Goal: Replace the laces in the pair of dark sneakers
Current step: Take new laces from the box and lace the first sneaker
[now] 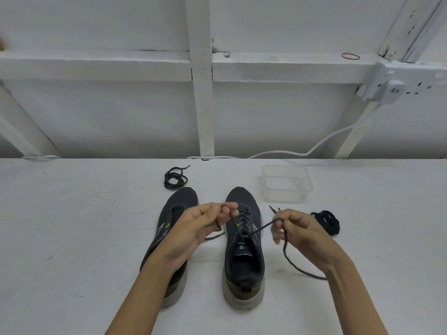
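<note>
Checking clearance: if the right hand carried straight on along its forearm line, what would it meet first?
Likely the laced top of the right sneaker, toward which the right hand points while pinching its lace. Depth is unclear; it might pass above.

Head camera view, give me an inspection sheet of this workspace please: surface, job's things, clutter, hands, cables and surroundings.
Surface: white table, small marks.
Job's things: right sneaker laced, its lace drawn out to both sides; left sneaker beside it, partly hidden by the left hand; coiled black lace beyond the left sneaker; bundled black lace right of the right hand.
Clutter: clear plastic container beyond the right sneaker.
Hands: left hand and right hand each pinch one side of the lace.
Cables: white cable runs from a wall plug to the table's back edge.
Surroundings: white wall with painted beams; rubber band on a ledge.
</note>
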Tool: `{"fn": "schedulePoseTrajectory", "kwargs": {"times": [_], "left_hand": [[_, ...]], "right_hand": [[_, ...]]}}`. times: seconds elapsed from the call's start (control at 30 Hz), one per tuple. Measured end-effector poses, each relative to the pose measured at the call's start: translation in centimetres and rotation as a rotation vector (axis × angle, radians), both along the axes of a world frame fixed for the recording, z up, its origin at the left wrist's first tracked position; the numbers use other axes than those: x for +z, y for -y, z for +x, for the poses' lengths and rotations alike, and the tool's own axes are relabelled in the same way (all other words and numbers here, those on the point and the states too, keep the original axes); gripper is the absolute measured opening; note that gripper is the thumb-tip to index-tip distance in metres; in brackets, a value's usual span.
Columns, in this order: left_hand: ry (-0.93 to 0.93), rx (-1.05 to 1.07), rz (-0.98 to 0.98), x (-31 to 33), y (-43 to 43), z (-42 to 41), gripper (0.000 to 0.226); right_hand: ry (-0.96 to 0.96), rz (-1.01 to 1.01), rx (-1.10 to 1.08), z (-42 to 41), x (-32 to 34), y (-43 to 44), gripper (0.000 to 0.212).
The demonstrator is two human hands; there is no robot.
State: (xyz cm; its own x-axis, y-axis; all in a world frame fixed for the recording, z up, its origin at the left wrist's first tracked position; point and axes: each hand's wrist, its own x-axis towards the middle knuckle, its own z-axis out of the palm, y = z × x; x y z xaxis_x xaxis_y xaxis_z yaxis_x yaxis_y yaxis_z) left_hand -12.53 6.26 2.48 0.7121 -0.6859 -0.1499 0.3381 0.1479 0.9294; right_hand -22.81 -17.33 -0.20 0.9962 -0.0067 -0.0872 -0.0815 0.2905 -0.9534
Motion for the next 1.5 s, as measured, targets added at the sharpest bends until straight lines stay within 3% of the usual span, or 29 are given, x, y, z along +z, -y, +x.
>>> {"fn": "schedulePoseTrajectory", "kwargs": {"times": [0.17, 0.3, 0.4, 0.67, 0.87, 1.1, 1.23, 1.33, 1.37, 1.5], "left_hand": [[-0.053, 0.07, -0.099, 0.8, 1.9, -0.1, 0.028], [-0.069, 0.156, -0.083, 0.7, 3.4, -0.5, 0.021], [-0.045, 0.233, -0.047, 0.8, 4.0, -0.8, 0.019], [0.071, 0.19, 0.025, 0.3, 4.1, -0.4, 0.028], [0.154, 0.1, 0.138, -0.1, 3.9, -0.2, 0.037], [0.027, 0.177, 0.113, -0.5, 4.4, -0.2, 0.023], [-0.091, 0.191, 0.045, -0.7, 4.4, 0.2, 0.027], [-0.081, 0.139, 0.072, -0.8, 4.1, 0.4, 0.031], [-0.072, 0.123, 0.09, -0.9, 4.0, 0.4, 0.029], [-0.05, 0.13, 0.144, -1.2, 3.8, 0.7, 0.017]], "right_hand": [[0.08, -0.004, -0.078, 2.6, 0.9, -2.2, 0.017], [0.044, 0.153, -0.054, 3.7, 1.5, -3.7, 0.029], [0.03, 0.206, -0.105, 3.8, 2.1, -4.6, 0.025], [0.028, 0.033, -0.136, 3.5, 2.4, -4.3, 0.019], [0.034, -0.009, -0.163, 3.5, 1.8, -4.0, 0.028], [0.078, -0.195, -0.235, 3.6, 2.4, -4.1, 0.015], [-0.002, -0.217, -0.325, 3.7, 2.5, -4.2, 0.032], [-0.014, -0.251, -0.277, 3.7, 2.3, -4.1, 0.061], [0.002, -0.289, -0.248, 3.6, 2.3, -4.1, 0.063], [0.155, -0.414, -0.238, 3.6, 1.8, -4.4, 0.027]]}}
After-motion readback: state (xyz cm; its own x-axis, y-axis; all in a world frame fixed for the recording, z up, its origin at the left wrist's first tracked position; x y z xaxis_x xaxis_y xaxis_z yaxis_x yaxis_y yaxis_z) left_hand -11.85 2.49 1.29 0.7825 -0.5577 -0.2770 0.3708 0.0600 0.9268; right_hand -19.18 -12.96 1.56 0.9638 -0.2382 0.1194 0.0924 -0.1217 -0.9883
